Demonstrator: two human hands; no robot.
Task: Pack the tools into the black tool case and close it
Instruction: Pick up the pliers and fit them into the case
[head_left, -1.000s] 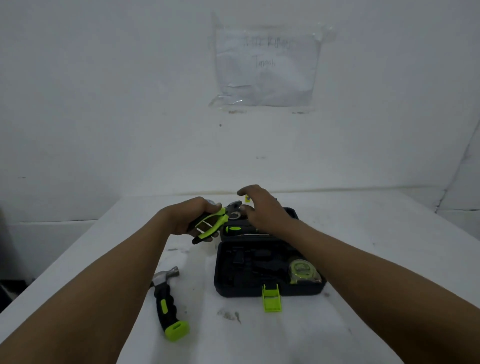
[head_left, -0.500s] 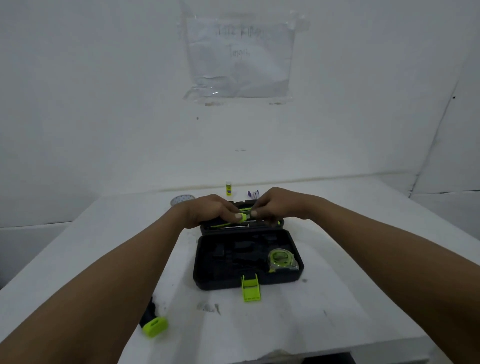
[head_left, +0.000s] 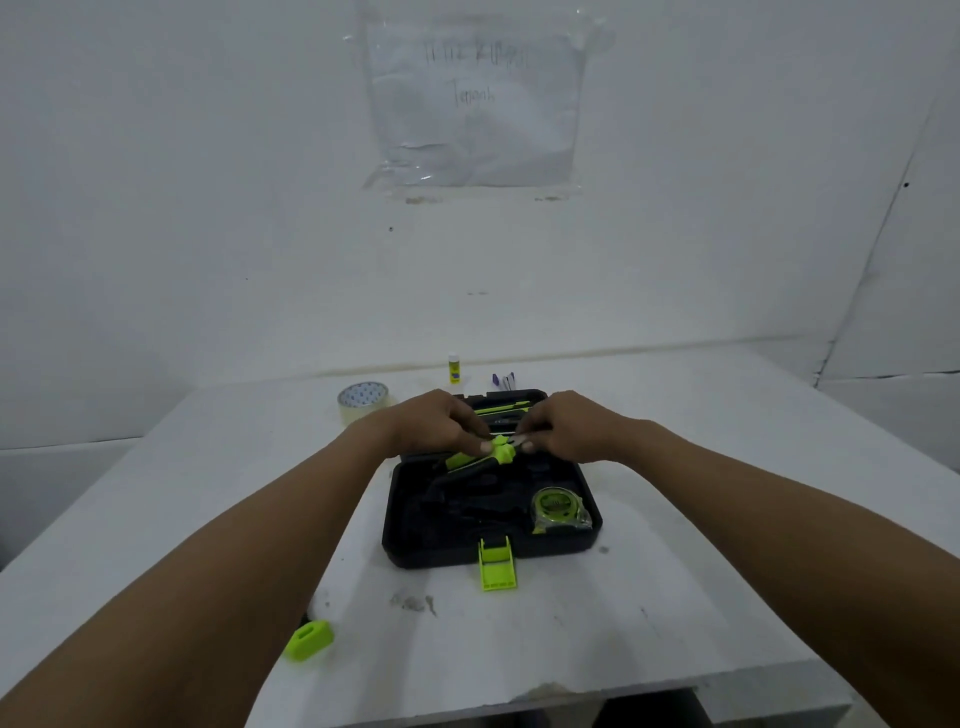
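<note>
On white table (head_left: 675, 545) by white wall, both hands' fingers pinching pliers (head_left: 480, 457) over black tool case (head_left: 415, 540).

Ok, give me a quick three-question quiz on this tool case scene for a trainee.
1. True or false: the black tool case is closed.
2. Which tool already sits in the near right corner of the case? A) hammer B) tape measure C) roll of tape
3. What are the left hand and right hand doing?

Key: 1. False, it lies open. 2. B. 3. Both grip a green-handled tool over the case's far part.
</note>
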